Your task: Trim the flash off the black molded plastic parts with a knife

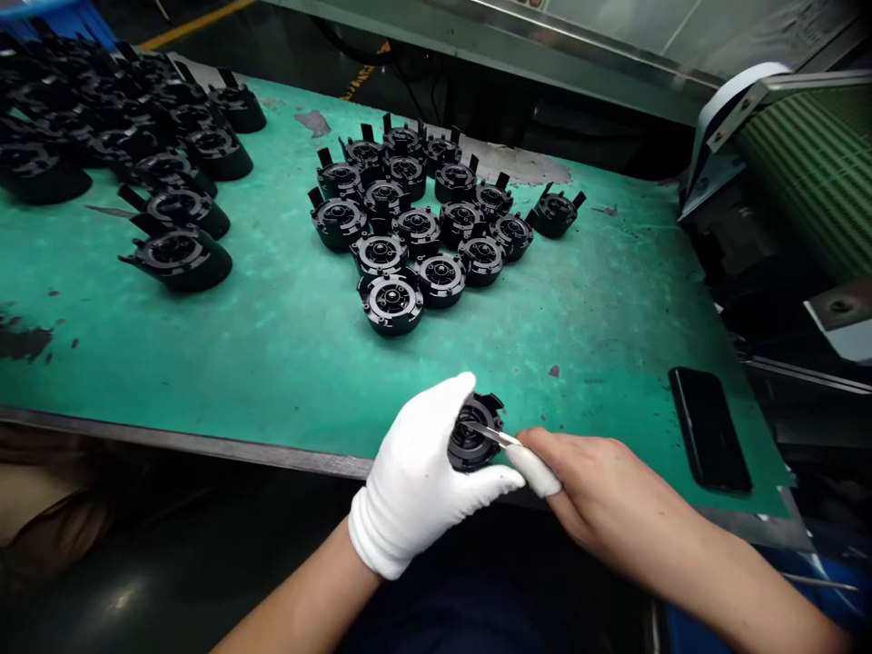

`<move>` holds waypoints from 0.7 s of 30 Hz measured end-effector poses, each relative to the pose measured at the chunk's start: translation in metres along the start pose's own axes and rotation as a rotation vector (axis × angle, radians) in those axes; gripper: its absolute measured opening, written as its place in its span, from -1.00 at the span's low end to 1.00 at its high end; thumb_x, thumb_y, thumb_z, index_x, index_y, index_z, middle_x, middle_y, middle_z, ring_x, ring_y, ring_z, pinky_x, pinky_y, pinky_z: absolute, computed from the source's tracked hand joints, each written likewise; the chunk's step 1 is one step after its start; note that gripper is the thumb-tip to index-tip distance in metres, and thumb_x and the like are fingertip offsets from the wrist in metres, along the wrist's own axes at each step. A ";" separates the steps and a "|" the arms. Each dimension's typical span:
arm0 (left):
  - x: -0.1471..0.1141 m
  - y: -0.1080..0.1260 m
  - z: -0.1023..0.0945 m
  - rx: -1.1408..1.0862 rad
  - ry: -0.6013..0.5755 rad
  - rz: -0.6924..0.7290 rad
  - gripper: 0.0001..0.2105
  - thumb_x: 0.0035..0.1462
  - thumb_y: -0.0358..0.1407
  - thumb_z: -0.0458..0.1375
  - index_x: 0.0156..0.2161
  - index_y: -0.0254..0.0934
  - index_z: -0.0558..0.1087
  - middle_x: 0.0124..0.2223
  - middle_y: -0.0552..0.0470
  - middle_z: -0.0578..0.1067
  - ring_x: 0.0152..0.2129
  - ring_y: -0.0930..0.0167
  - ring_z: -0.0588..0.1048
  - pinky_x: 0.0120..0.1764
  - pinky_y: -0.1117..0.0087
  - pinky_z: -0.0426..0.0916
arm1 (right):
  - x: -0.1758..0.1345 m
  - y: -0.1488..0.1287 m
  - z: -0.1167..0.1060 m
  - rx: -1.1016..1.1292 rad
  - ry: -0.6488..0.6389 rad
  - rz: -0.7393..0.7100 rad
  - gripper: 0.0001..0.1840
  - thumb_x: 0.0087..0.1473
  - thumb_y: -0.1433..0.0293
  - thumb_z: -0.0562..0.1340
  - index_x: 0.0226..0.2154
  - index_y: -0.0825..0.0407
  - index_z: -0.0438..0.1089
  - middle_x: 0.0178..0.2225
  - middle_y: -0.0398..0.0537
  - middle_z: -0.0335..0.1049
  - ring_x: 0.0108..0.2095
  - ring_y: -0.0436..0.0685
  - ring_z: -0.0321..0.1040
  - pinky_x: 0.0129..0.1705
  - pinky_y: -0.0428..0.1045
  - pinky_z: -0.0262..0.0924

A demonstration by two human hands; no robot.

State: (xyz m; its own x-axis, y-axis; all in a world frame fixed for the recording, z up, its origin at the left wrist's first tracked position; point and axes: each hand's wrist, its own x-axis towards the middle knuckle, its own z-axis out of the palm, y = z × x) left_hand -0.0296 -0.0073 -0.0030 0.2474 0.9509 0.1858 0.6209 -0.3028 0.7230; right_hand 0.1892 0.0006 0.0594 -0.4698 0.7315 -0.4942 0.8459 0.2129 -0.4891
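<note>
Holding a round black plastic part with raised rings (pixel 470 451), the left hand in a white cloth glove (pixel 419 463) curls around its side. The bare right hand (pixel 579 477), with a small white cover on one finger (pixel 535 470), pinches a thin, pointed silver metal tool (pixel 491 435). The tool's tip is over the face of the part and looks like it touches near the middle.

It looks like the step now is poking or scraping at the inside of the part. I think the next move calls for a still left hand and small, gentle pushes of the tip.

The part sits between the left thumb and the other left fingers, just past the right fingers. It is at the near edge of the green-topped desk (pixel 272 363); I can't tell if it rests there or is lifted a bit. More black round parts (pixel 417 229) stand in a bunch farther back.
</note>
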 end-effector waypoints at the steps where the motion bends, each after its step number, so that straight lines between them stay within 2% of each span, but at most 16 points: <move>1: 0.000 0.000 0.000 -0.001 0.001 0.007 -0.08 -0.04 0.15 0.35 0.31 -0.29 0.16 0.24 -0.23 0.39 0.19 0.10 0.40 0.23 0.04 0.34 | 0.000 0.000 -0.003 -0.010 -0.011 -0.004 -0.75 0.20 0.53 0.05 -0.16 -0.04 0.36 -0.31 -0.10 0.50 -0.31 0.16 0.46 -0.33 0.01 0.08; 7: 0.000 0.000 0.000 0.002 0.004 0.034 -0.08 -0.03 0.16 0.33 0.31 -0.29 0.15 0.24 -0.24 0.40 0.20 0.12 0.39 0.23 0.04 0.34 | 0.001 -0.001 -0.021 -0.069 -0.103 -0.038 -0.79 0.15 0.56 0.09 -0.26 -0.06 0.32 -0.37 -0.14 0.48 -0.38 0.13 0.44 -0.39 0.00 0.02; 10: 0.000 0.002 -0.001 0.002 0.016 0.026 -0.09 -0.02 0.17 0.32 0.30 -0.29 0.16 0.25 -0.24 0.39 0.19 0.12 0.39 0.22 0.06 0.35 | -0.002 -0.001 -0.019 -0.065 -0.172 -0.039 -0.76 0.07 0.60 0.10 -0.31 -0.06 0.32 -0.42 -0.16 0.48 -0.39 0.13 0.45 -0.39 -0.01 0.05; 12: 0.000 0.002 -0.001 0.000 0.021 0.022 -0.10 -0.01 0.17 0.31 0.30 -0.29 0.16 0.25 -0.24 0.39 0.19 0.12 0.39 0.22 0.06 0.35 | -0.006 0.002 -0.016 -0.015 -0.186 -0.057 -0.72 0.08 0.60 0.10 -0.28 -0.07 0.37 -0.39 -0.16 0.50 -0.36 0.13 0.48 -0.35 -0.01 0.12; 15: -0.001 0.001 -0.001 -0.002 0.010 0.025 -0.12 0.01 0.15 0.32 0.31 -0.29 0.16 0.25 -0.23 0.39 0.20 0.14 0.39 0.23 0.07 0.34 | -0.009 0.012 -0.015 0.043 -0.033 -0.089 -0.66 0.21 0.52 0.07 -0.06 -0.12 0.40 -0.20 -0.11 0.56 -0.24 0.13 0.50 -0.27 -0.02 0.23; 18: 0.000 0.001 -0.002 0.001 0.003 0.035 -0.11 0.00 0.15 0.33 0.30 -0.28 0.16 0.24 -0.22 0.40 0.19 0.15 0.39 0.23 0.08 0.34 | -0.006 0.023 -0.016 -0.030 0.145 -0.075 -0.64 0.32 0.38 0.04 0.07 -0.18 0.38 -0.05 -0.05 0.54 -0.17 0.17 0.50 -0.22 0.01 0.30; 21: 0.002 0.001 -0.003 0.007 -0.014 0.033 -0.13 0.00 0.12 0.34 0.29 -0.29 0.16 0.22 -0.23 0.41 0.17 0.15 0.41 0.22 0.08 0.35 | 0.003 0.027 -0.017 -0.128 0.141 -0.072 -0.66 0.30 0.38 0.09 0.05 -0.20 0.42 -0.12 -0.07 0.57 -0.22 0.16 0.51 -0.23 0.01 0.30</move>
State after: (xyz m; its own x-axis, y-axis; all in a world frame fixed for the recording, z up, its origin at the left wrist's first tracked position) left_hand -0.0306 -0.0055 0.0000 0.2781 0.9394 0.2007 0.6172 -0.3348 0.7120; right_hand 0.2155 0.0198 0.0571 -0.4981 0.7929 -0.3512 0.8406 0.3421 -0.4200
